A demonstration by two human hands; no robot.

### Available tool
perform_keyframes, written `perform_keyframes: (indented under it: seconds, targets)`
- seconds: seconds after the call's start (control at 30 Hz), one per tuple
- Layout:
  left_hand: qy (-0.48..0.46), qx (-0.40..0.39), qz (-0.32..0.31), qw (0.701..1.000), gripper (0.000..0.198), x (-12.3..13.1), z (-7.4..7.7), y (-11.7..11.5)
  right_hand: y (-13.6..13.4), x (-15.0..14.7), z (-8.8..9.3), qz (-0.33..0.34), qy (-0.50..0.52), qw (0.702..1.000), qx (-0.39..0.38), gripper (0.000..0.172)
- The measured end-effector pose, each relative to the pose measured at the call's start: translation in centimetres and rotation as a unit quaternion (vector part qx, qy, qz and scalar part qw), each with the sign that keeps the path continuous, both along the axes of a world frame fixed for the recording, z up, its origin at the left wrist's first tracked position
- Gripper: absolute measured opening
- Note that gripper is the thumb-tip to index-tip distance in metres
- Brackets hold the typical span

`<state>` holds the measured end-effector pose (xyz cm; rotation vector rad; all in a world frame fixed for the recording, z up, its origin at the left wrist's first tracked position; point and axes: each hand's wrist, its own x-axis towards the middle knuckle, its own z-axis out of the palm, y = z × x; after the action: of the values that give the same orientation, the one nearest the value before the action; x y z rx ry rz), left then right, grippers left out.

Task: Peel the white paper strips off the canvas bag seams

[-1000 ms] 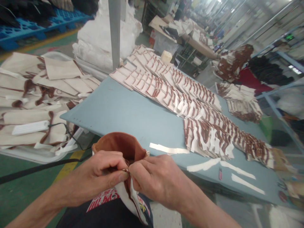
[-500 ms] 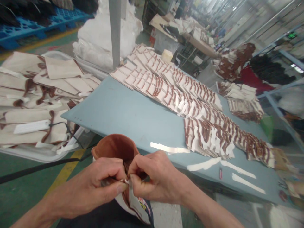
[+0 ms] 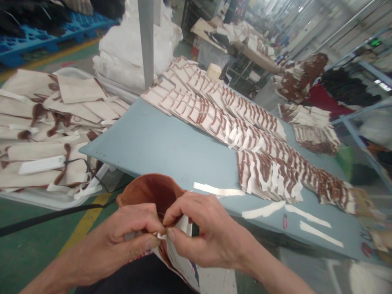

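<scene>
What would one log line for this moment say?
left hand: pinches pouch edge | right hand: pinches same edge | table: rows of pieces

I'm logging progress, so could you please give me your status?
Left hand, right hand: both shut. Pinching rim of brown pouch. Nothing blocking.

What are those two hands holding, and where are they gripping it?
The left hand and right hand both pinch the brown-lined bag at its near rim.

A grey-blue table (image 3: 171, 151) stands on green floor (image 3: 24, 245); blurred racks (image 3: 364, 67), perhaps, at right.
</scene>
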<state>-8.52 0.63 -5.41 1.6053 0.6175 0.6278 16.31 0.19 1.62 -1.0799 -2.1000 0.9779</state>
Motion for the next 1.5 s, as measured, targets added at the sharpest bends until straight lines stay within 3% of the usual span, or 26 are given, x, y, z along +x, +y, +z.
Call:
perform_keyframes:
  seconds: [0.23,0.5,0.67,1.0,1.33,1.5]
  targets:
    - [0.007,0.029,-0.002,1.0,0.021,0.4,0.4,-0.2,-0.5,-0.3,-0.3,-0.033,0.031,0.999,0.0,0.01]
    - [0.008,0.011,-0.001,1.0,0.026,0.4,0.3,-0.3,-0.6,-0.3,0.0,-0.012,-0.049,0.984,0.172,0.011]
    - [0.031,-0.002,0.003,1.0,0.031,0.5,0.3,-0.3,-1.1,-0.4,0.3,-0.001,-0.118,0.969,0.217,0.017]
    - [0.029,0.053,0.004,0.998,0.026,0.6,0.6,0.0,-0.9,-0.1,0.2,0.045,-0.152,0.966,0.202,0.028]
    - [0.053,0.058,0.019,0.997,0.027,0.7,0.2,-0.2,-1.1,-0.6,1.1,0.049,-0.201,0.953,0.22,0.034]
    - [0.079,0.028,0.052,0.995,0.028,1.2,0.0,-0.5,-1.0,-0.9,0.7,0.05,-0.223,0.945,0.235,0.034]
